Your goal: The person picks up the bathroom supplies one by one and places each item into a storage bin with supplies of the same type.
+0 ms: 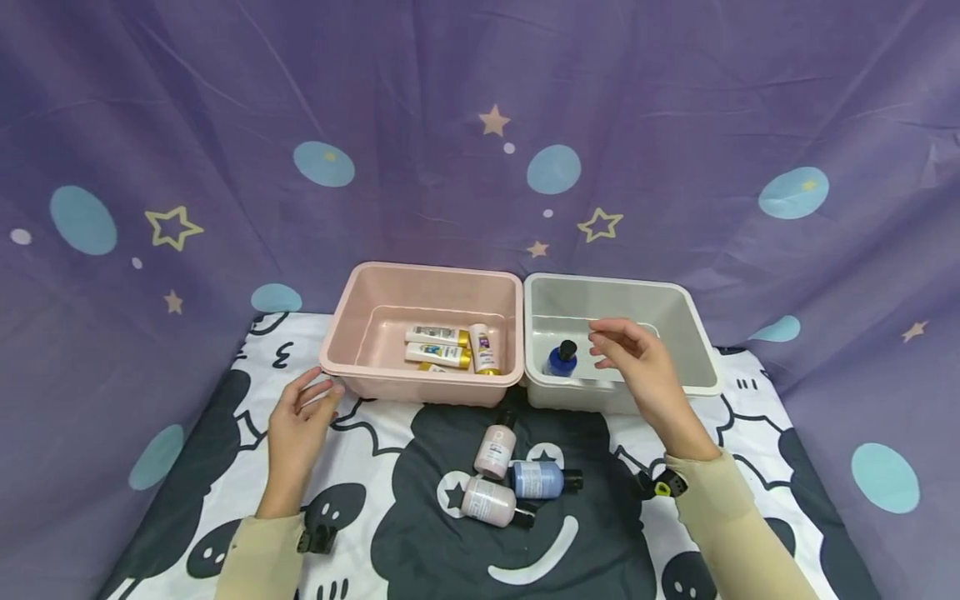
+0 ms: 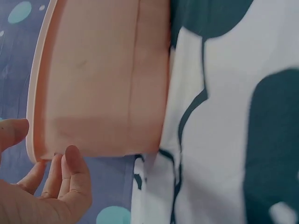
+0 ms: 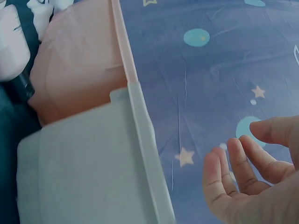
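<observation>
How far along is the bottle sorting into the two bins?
Done: yellow-capped bottles lie in the pink bin; one blue bottle stands in the white bin. In hand: nothing; the right hand hovers empty over the white bin, the left hand rests by the pink bin's corner. Left: two pink bottles and a second blue bottle on the cloth.

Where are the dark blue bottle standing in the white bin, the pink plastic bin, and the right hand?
dark blue bottle (image 1: 559,361), head view, on its blue body.
pink plastic bin (image 1: 420,269), head view, on its far rim.
right hand (image 1: 645,371), head view, on the back of the hand.
</observation>
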Motion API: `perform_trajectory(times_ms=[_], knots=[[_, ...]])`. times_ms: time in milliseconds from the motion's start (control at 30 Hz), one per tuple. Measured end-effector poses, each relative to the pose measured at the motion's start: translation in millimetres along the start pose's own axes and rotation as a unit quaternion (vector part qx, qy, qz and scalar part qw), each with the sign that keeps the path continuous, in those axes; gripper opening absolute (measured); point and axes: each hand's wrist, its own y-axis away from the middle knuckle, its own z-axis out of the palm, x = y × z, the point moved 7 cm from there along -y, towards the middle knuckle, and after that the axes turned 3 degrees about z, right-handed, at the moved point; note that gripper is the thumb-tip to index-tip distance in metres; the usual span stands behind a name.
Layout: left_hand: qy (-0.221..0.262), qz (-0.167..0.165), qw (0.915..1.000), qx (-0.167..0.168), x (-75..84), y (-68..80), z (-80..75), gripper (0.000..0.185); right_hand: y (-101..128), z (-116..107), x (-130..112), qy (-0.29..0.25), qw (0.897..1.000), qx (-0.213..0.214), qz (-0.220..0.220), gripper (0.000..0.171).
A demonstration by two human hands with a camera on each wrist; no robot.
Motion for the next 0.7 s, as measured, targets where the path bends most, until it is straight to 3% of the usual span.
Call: perform_trajectory(times_ms=[167,367,533,700], knots=[[0.0,-0.001,0.9996,-0.028,-3.6,18.1,11.8,0.046,12.5,-18.3,2.6,0.026,0.999,0.026,-0.003,0.027],[-0.003,0.012,0.9944,-0.105,-4.1,36.2,35.7,0.042,26.5,-40.0,5.5,0.023,0.998,0.061,-0.011,0.028],[-0.005,0.023,0.9844,-0.174,-1.5,49.9,57.7,0.04,34.9,-58.2,7.0,0.025,0.994,0.108,-0.021,0.029],[0.012,0.026,0.9684,-0.248,-2.9,63.9,82.4,0.041,41.4,-81.4,14.6,0.067,0.984,0.162,-0.011,0.029]])
